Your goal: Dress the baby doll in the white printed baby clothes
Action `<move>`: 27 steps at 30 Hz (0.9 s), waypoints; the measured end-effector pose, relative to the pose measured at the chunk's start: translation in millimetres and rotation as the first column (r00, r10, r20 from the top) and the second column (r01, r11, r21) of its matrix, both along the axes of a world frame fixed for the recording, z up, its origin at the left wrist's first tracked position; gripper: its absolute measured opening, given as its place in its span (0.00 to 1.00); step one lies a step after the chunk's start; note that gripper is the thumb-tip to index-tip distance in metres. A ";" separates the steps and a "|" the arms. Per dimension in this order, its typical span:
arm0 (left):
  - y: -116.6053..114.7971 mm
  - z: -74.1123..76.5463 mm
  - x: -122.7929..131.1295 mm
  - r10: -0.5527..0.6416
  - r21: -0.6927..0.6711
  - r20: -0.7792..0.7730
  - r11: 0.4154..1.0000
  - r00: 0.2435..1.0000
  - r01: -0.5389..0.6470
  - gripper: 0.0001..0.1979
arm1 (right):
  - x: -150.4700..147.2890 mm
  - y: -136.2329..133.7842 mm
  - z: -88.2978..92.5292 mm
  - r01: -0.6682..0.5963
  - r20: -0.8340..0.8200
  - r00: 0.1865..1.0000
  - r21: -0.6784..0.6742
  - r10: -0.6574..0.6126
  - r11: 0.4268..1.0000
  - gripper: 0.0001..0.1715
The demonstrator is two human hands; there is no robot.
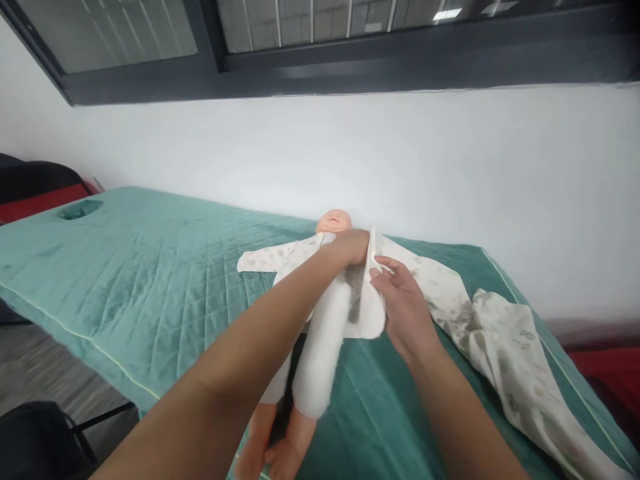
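A baby doll lies on its back on a green quilted bed cover, its head toward the wall. It has a white patterned baby jacket on, the front open, and white leggings with bare feet. My left hand reaches across the doll's chest and in behind the jacket's right-hand front panel, its fingers hidden by the cloth. My right hand pinches that panel's edge between thumb and fingers.
Patterned white baby clothing lies crumpled along the bed's right side. The green bed cover has a face hole at the far left. A white wall stands behind, under a dark window frame. A black chair is at lower left.
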State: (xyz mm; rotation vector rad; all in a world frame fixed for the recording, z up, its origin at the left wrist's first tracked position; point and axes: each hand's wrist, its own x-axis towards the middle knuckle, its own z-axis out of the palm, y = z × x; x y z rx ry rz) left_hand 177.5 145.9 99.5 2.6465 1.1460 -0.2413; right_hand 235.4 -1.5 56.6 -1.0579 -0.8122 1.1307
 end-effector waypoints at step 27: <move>-5.6 -3.0 -61.6 0.138 0.139 0.608 0.951 0.781 -0.276 0.13 | -26.5 -18.6 4.5 -0.125 0.428 0.897 0.015 0.107 0.992 0.22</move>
